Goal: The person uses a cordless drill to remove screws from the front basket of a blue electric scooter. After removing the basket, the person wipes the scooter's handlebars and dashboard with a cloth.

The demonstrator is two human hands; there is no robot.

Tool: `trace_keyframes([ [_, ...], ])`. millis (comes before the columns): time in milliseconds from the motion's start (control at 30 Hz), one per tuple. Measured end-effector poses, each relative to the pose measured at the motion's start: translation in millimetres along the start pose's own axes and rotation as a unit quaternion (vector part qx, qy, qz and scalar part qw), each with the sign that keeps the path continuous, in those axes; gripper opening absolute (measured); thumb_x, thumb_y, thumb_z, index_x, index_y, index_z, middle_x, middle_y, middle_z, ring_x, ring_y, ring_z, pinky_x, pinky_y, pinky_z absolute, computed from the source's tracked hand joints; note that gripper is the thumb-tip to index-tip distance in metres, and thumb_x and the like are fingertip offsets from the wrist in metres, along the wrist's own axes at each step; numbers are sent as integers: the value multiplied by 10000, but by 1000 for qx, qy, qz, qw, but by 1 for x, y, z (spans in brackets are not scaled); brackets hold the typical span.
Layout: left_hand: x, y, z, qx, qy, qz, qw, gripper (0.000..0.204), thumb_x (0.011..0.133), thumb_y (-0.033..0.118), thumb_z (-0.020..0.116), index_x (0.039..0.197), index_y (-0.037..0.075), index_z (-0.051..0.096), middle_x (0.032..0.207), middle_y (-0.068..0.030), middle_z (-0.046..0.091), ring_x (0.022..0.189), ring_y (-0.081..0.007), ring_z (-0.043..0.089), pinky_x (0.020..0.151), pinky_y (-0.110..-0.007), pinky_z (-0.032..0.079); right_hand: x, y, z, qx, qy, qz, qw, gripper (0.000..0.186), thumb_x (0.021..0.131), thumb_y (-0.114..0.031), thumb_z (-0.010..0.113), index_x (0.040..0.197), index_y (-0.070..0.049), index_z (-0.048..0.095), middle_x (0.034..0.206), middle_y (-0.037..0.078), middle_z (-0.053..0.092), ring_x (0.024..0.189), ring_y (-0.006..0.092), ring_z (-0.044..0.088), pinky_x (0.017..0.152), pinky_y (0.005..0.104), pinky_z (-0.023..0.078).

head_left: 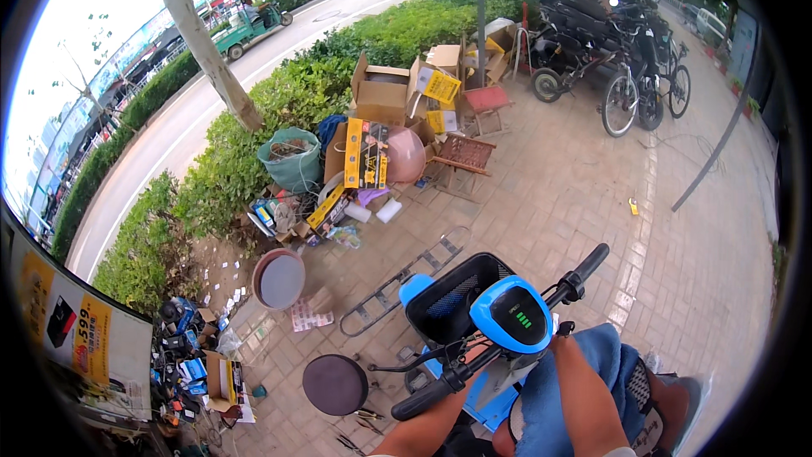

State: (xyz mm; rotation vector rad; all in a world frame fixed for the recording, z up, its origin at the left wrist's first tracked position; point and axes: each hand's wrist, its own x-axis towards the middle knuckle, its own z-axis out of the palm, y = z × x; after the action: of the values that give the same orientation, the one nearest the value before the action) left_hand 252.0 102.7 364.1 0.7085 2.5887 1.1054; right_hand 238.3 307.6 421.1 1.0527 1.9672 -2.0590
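A blue electric scooter with a black front basket [452,292] stands right in front of me. Its blue display housing [512,315] has a dark screen with green bars lit. My left forearm [430,425] reaches up from the lower edge and passes under the left handlebar grip [423,399]; the hand itself is hidden. My right hand [564,345] is just behind the display housing, below the right handlebar grip [589,262], near the steering column. Its fingers are hidden by the scooter's front. Bundled cables show below the display. My legs in blue jeans [541,398] are beside the scooter.
A round dark stool [335,384] stands left of the scooter, with hand tools on the paving by it. A metal rack frame [406,281] lies beyond. Cardboard boxes [379,93], a green bucket [290,156] and a basin [278,279] line the hedge. Parked bikes [620,101] stand far right.
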Motion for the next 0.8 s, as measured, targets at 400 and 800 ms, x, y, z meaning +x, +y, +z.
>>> trace_keyframes([
  [400,-5,10,5,-41,-42,-84,995,223,846,214,509,784,33,624,712,-170,619,727,-338,620,732,-429,490,-23,38,-1,113,49,50,991,139,762,-176,645,822,-60,597,660,37,583,598,146,533,541,305,412],
  [800,-37,72,2,-181,113,-83,973,378,878,122,499,1194,-61,403,1122,-331,465,1046,-513,436,913,-514,354,-59,67,2,-217,120,-204,947,301,846,-266,576,769,25,596,725,233,575,689,373,575,627,420,441],
])
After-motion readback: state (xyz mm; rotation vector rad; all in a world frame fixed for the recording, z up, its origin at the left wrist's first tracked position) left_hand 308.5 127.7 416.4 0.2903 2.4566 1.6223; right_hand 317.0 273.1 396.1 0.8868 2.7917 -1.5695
